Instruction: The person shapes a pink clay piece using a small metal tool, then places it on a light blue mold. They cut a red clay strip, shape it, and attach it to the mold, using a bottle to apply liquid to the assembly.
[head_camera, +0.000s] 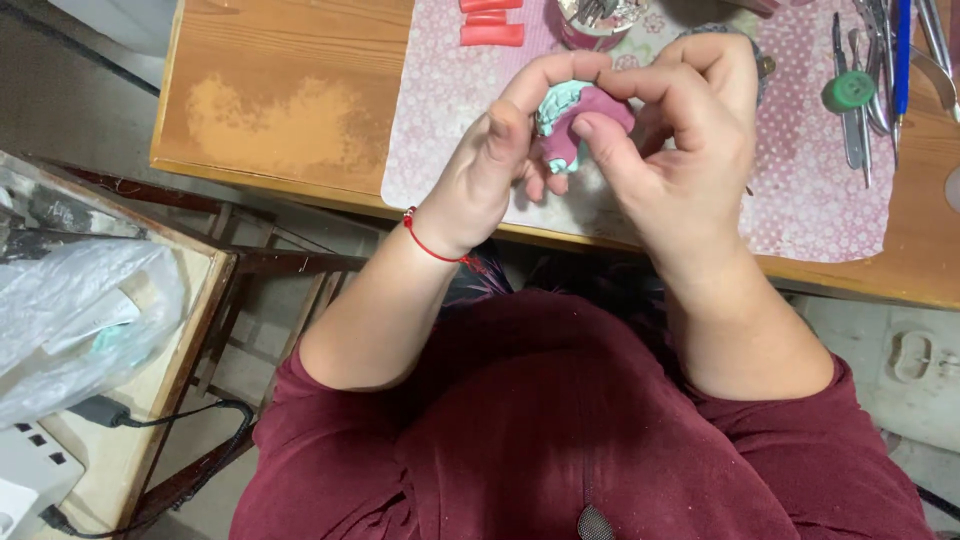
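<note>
both hands — left hand (490, 165) and right hand (680, 140) — close fingers around a pink-and-teal dental model (575, 125) above a patterned mat (810, 190) on a wooden table (280, 100).

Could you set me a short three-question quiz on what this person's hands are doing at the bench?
1. True or false: both hands grip the pink and pale-green moulded lump.
2. Which wrist wears the thin red string bracelet?
3. What lies under the metal hand tools: A) bare wooden table, B) pink dotted mat, C) clear plastic bag?

Key
1. True: the left hand and right hand pinch it between their fingers.
2. The left.
3. B, mostly; the tools also reach past the mat's edge.
</note>
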